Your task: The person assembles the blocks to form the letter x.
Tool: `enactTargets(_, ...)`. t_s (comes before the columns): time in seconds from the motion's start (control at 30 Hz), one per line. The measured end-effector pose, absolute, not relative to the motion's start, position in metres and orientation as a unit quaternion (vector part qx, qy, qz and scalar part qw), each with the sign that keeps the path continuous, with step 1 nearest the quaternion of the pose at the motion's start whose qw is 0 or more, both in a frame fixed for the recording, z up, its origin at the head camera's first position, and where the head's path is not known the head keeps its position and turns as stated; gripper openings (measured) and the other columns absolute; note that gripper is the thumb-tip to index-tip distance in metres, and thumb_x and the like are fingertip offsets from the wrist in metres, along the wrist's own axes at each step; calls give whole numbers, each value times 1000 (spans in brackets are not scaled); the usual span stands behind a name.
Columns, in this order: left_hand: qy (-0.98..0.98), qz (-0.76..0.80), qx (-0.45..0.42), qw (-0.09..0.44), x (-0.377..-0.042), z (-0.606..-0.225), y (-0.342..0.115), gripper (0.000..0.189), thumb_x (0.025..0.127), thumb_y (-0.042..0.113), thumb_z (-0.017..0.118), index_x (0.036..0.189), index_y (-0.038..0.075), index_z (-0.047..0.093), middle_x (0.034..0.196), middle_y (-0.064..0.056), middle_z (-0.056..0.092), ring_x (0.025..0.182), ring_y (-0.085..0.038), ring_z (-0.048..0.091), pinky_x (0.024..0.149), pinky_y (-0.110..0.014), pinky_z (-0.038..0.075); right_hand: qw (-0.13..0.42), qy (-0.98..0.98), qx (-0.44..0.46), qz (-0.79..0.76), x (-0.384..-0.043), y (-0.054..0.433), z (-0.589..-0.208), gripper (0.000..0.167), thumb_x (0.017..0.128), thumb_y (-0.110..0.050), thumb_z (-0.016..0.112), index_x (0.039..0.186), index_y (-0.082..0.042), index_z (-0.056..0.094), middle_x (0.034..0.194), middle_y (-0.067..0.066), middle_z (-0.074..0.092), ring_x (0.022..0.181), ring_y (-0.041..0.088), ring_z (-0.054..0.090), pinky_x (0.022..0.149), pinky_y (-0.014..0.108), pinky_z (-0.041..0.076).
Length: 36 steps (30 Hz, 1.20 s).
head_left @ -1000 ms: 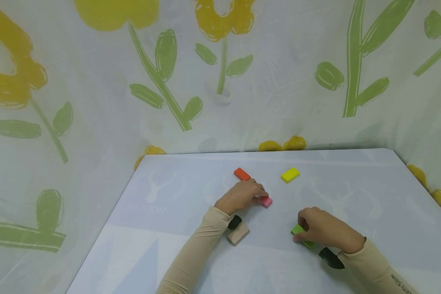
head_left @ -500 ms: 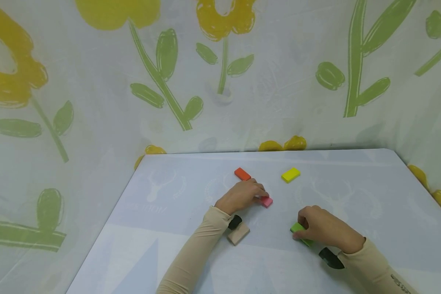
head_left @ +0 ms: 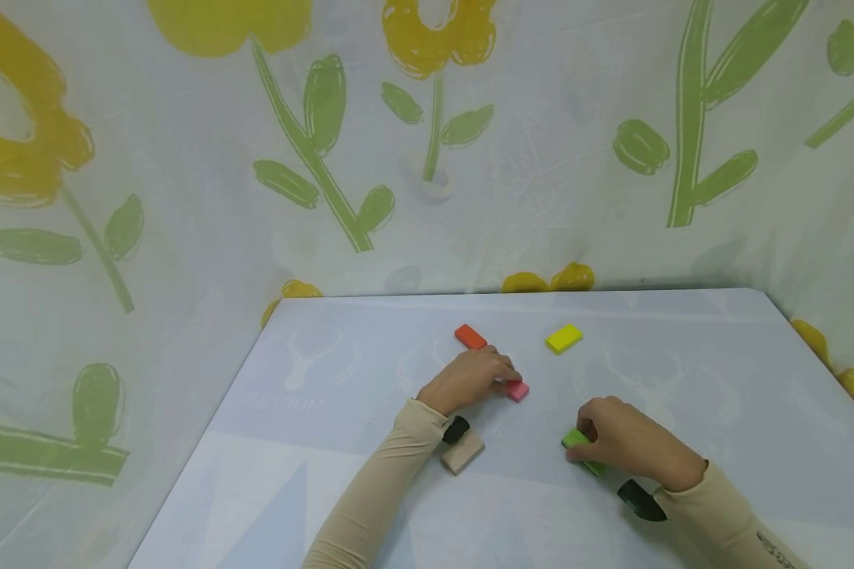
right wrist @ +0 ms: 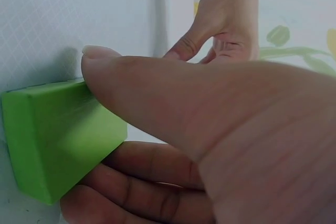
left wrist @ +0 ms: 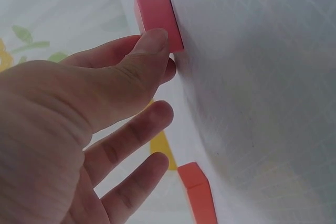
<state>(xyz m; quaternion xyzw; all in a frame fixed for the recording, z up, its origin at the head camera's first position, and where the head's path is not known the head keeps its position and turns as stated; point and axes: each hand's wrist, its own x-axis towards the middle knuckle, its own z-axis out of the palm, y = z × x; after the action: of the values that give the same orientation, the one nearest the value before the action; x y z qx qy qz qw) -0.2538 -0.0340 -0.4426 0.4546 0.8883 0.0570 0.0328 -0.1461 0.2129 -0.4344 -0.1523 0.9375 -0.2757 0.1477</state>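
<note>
My left hand [head_left: 470,379] pinches one end of a pink block [head_left: 517,390] on the white table. In the left wrist view the thumb lies across the pink block [left wrist: 156,9], with the index finger behind it and the other fingers spread apart. Lower right, my right hand [head_left: 636,442] holds a flat green block [head_left: 574,440] close over the table. The right wrist view has the green block [right wrist: 68,135] between the thumb and the curled fingers. Under my left wrist lies a plain wooden block [head_left: 464,454].
An orange-red block [head_left: 471,337] lies just beyond my left hand, and a yellow block [head_left: 564,339] is farther back to its right. The table's far edge [head_left: 413,295] meets a flower-printed cloth [head_left: 541,182], which also hangs at both sides.
Both hands keep their holds on the pink and green blocks. The whole head view has shifted very slightly; the blocks otherwise stay in place.
</note>
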Motion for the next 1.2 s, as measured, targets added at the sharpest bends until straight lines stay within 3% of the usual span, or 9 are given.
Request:
enactTargets(0.57, 890, 48, 453, 30, -255, -443, -36, 33, 96, 19, 74, 129, 23, 75, 121, 9, 76, 111, -11, 65, 93, -17, 51, 129, 941, -154, -274, -149, 209, -436, 24, 79, -27, 89, 76, -14, 69, 67, -5, 53, 59, 7, 44, 53, 22, 36)
enactTargets(1.2, 888, 58, 454, 37, -255, -446, -35, 34, 95, 23, 74, 129, 23, 75, 121, 11, 75, 109, -7, 69, 95, -18, 54, 146, 942, -132, -271, -152, 205, -435, 21, 81, -27, 88, 81, -12, 74, 67, -5, 55, 61, 9, 47, 54, 22, 37)
